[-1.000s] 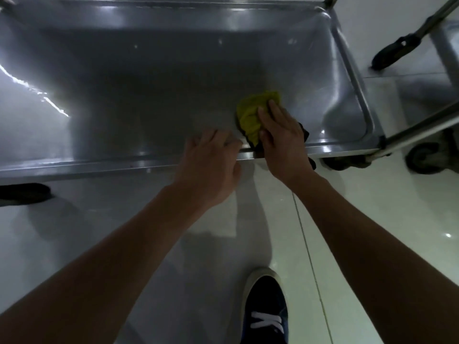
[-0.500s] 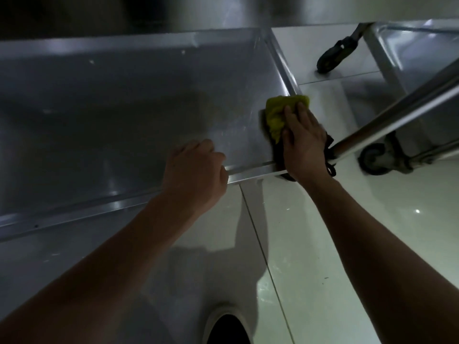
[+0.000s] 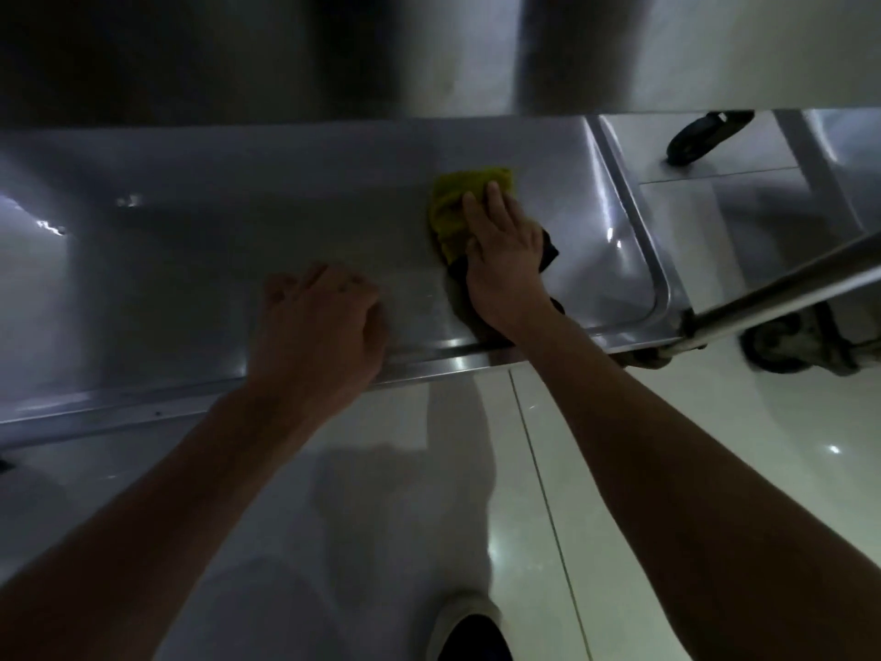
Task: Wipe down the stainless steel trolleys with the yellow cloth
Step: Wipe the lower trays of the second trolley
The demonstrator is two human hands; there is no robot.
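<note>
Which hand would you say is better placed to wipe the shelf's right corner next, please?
Right: the right hand already presses the cloth flat beside that corner; the left hand rests on the rim.

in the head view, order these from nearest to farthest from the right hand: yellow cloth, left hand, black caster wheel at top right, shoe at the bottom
1. yellow cloth: directly under the right hand, pressed flat on the trolley shelf.
2. left hand: to its left, on the shelf's front edge.
3. black caster wheel: up and to the right, on the floor beyond the shelf's end.
4. shoe: far below, at the frame's bottom edge.
</note>
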